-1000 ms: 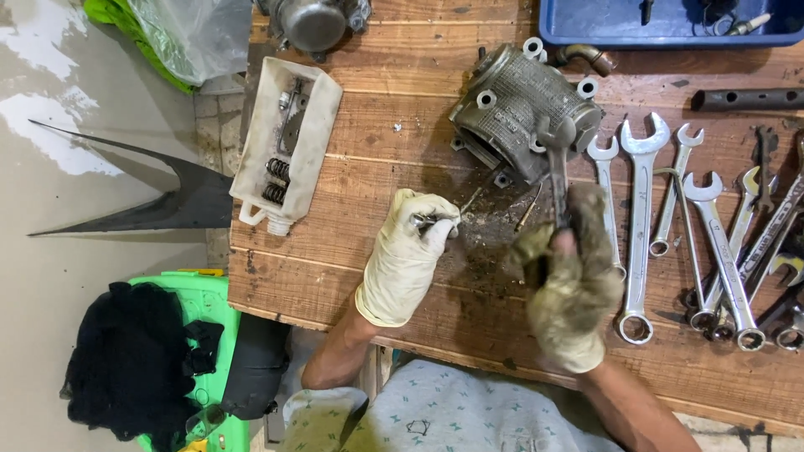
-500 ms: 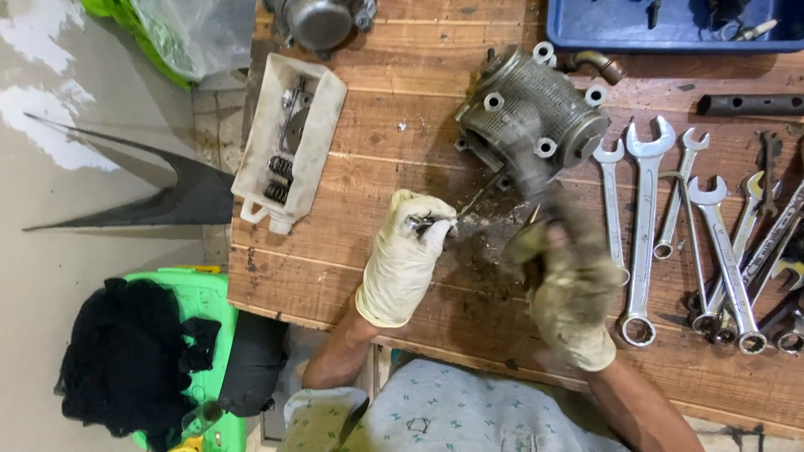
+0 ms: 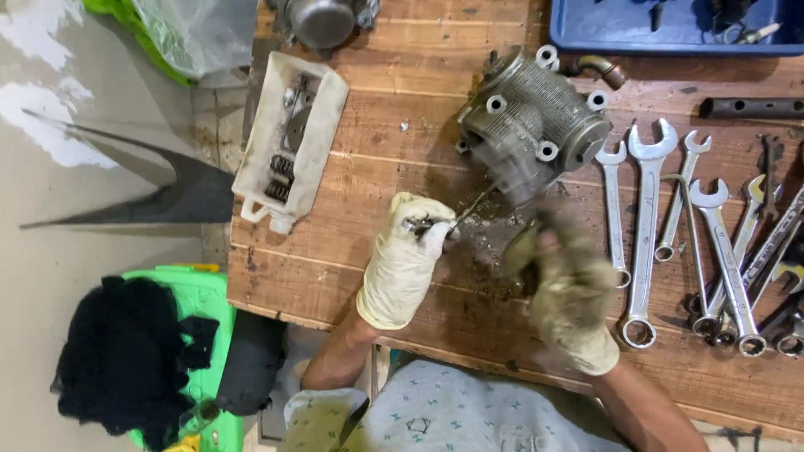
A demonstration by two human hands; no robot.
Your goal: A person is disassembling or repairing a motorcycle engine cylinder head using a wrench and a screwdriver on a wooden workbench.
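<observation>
My left hand point(image 3: 409, 258), in a pale dirty glove, pinches a small metal part with a thin rod point(image 3: 471, 206) sticking out toward the right. My right hand point(image 3: 566, 283), in a grimy glove, is blurred with motion and grips a tool point(image 3: 523, 172) whose blurred upper end reaches the grey finned engine cylinder point(image 3: 533, 112). The cylinder lies on its side on the wooden bench point(image 3: 368, 151), just beyond both hands. Dark grit lies on the planks between the hands.
Several open-end and ring wrenches point(image 3: 646, 226) lie in a row at the right. A cut white plastic container point(image 3: 291, 141) holding springs and small parts sits at the left. A blue tray point(image 3: 670, 29) is at the top right; a green stool point(image 3: 197, 335) with black cloth stands below left.
My right hand has swung the tool against the cylinder side and is now more blurred. The left hand has kept its grip and place. The camera view shifted slightly.
</observation>
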